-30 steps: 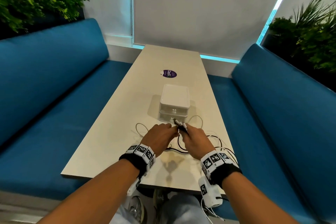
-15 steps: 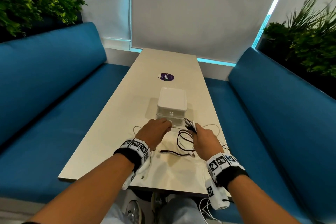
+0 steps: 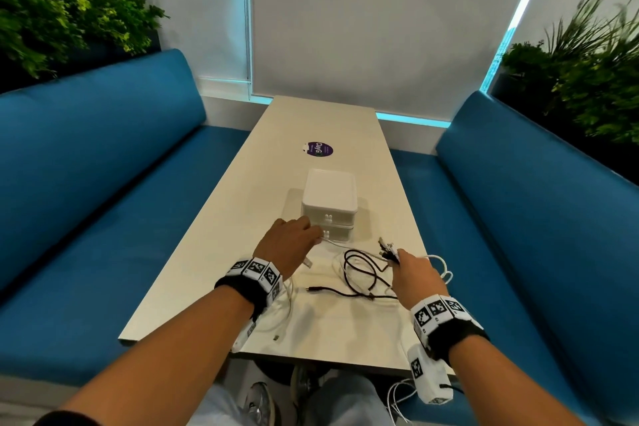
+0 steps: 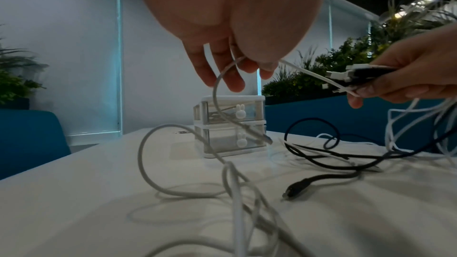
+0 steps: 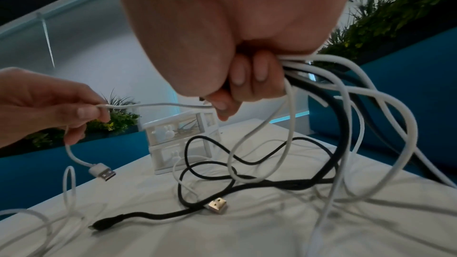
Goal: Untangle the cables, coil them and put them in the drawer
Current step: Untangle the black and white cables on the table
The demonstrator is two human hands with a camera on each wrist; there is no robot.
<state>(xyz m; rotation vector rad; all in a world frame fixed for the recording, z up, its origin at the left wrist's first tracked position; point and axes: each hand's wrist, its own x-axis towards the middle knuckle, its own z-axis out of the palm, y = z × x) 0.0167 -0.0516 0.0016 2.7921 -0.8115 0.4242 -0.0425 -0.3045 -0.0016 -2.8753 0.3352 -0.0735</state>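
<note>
Tangled white and black cables (image 3: 359,275) lie on the near end of the table. My right hand (image 3: 411,270) grips a bundle of cable ends (image 5: 291,67), white and black, with the plugs sticking out toward the drawer unit (image 4: 346,75). My left hand (image 3: 290,242) pinches one white cable (image 5: 153,106) near its USB plug (image 5: 102,172); that cable runs taut to the right hand. A black cable (image 5: 247,185) loops on the table below, its small plug (image 4: 294,189) loose. A small white two-drawer unit (image 3: 330,204) with rabbit-shaped knobs stands just beyond the hands, both drawers closed.
The long pale table (image 3: 311,124) runs away from me between two blue benches (image 3: 86,183) (image 3: 539,204). A purple sticker (image 3: 320,149) lies past the drawer unit. Plants line both sides. Some white cable hangs off the near right table edge (image 3: 397,398).
The hands were together at the cable ends and have drawn apart: the left went left toward the drawer unit with one white cable, the right moved right with the bundle.
</note>
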